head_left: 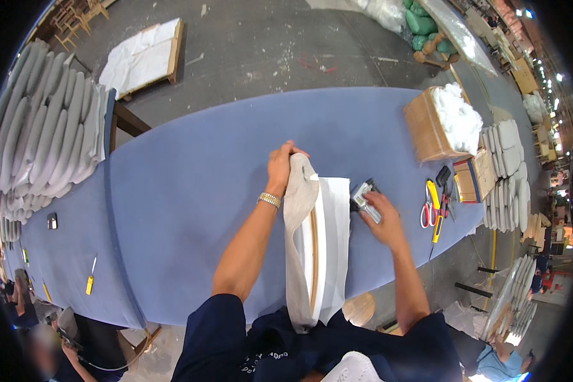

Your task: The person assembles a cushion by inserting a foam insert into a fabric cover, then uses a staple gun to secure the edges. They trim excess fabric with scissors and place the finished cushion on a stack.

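Note:
An upholstered seat panel [301, 204] stands on its edge in front of me. Its grey fabric cover is folded back along one side, and a wooden board with white padding shows inside. At the far end, my left hand [280, 167] is closed around the panel's fabric. A pale sheet of cloth [336, 242] hangs off the panel's right side. Just right of that cloth lies a metallic staple gun [365, 200] on the blue-covered table. My right hand [384, 221] has its fingers around the staple gun's body.
Right of my hand lie red-handled scissors [424, 216], a yellow-handled screwdriver [437, 228] and pliers [445, 207]. A cardboard box [433, 127] of white stuffing stands at the far right. Stacked grey cushions [41, 121] rise at the left. Another person [60, 350] works at lower left.

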`<control>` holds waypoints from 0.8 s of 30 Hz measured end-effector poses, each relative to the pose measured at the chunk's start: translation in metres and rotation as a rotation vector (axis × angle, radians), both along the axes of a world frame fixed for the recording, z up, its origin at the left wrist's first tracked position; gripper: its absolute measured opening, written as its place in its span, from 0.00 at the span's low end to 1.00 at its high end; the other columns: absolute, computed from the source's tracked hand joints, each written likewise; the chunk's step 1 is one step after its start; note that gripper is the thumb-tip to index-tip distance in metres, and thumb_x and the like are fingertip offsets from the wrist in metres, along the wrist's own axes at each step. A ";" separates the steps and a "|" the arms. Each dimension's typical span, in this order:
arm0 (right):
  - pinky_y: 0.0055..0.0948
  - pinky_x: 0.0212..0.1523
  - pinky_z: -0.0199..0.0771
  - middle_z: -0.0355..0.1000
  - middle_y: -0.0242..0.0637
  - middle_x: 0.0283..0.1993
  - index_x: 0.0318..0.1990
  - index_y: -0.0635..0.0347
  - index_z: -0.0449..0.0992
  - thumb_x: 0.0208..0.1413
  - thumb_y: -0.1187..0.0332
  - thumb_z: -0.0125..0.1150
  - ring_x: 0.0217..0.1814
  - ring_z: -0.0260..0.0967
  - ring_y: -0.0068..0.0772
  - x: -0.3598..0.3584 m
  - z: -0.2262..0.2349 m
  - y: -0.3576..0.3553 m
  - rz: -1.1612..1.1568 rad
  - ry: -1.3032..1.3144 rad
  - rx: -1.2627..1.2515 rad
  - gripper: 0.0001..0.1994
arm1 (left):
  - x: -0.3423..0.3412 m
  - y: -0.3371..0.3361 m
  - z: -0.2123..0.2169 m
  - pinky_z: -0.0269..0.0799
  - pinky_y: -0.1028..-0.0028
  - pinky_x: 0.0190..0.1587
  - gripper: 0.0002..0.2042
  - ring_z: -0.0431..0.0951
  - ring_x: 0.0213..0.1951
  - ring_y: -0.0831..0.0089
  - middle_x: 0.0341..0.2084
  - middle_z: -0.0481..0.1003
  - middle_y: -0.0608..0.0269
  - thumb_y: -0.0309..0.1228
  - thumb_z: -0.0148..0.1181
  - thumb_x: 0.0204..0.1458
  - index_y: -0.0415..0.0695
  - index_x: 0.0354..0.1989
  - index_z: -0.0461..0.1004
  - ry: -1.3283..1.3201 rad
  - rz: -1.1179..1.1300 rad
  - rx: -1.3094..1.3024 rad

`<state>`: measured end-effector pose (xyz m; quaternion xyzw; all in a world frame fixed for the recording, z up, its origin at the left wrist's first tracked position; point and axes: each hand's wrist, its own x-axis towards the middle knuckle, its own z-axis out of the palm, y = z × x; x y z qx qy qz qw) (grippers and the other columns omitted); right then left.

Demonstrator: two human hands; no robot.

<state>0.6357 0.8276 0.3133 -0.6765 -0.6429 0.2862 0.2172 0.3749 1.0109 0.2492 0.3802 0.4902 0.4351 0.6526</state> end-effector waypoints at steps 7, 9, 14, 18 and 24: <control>0.34 0.69 0.64 0.68 0.44 0.67 0.69 0.61 0.66 0.71 0.63 0.54 0.69 0.67 0.37 -0.092 0.065 0.040 -0.134 0.767 0.182 0.23 | -0.018 -0.050 0.226 0.68 0.63 0.56 0.23 0.77 0.29 0.69 0.21 0.79 0.57 0.38 0.49 0.65 0.36 0.22 0.81 -0.240 -0.145 0.903; 0.34 0.72 0.60 0.65 0.45 0.70 0.71 0.63 0.63 0.74 0.59 0.48 0.72 0.63 0.37 -0.119 0.099 0.050 -0.066 0.861 0.373 0.25 | -0.025 -0.078 0.248 0.65 0.60 0.62 0.19 0.80 0.36 0.66 0.27 0.81 0.54 0.35 0.50 0.64 0.36 0.27 0.83 -0.185 -0.292 1.094; 0.34 0.75 0.54 0.61 0.47 0.74 0.72 0.69 0.61 0.76 0.53 0.41 0.76 0.57 0.38 -0.151 0.093 0.037 -0.052 1.052 0.403 0.29 | -0.030 -0.160 0.220 0.52 0.60 0.73 0.29 0.61 0.71 0.56 0.70 0.59 0.44 0.35 0.55 0.62 0.34 0.70 0.60 0.068 0.086 0.939; 0.35 0.76 0.52 0.60 0.48 0.75 0.73 0.68 0.60 0.75 0.60 0.44 0.77 0.56 0.39 -0.175 0.095 -0.007 -0.016 1.050 0.412 0.26 | -0.063 -0.218 0.221 0.58 0.61 0.71 0.44 0.58 0.73 0.55 0.73 0.53 0.39 0.38 0.59 0.62 0.33 0.77 0.38 0.013 -0.068 0.631; 0.43 0.79 0.46 0.53 0.54 0.78 0.73 0.67 0.59 0.67 0.69 0.48 0.81 0.48 0.50 -0.197 0.076 -0.071 0.134 0.733 0.639 0.27 | -0.104 -0.287 0.262 0.58 0.62 0.71 0.42 0.63 0.70 0.54 0.69 0.63 0.39 0.35 0.67 0.56 0.32 0.75 0.52 0.417 -0.051 0.495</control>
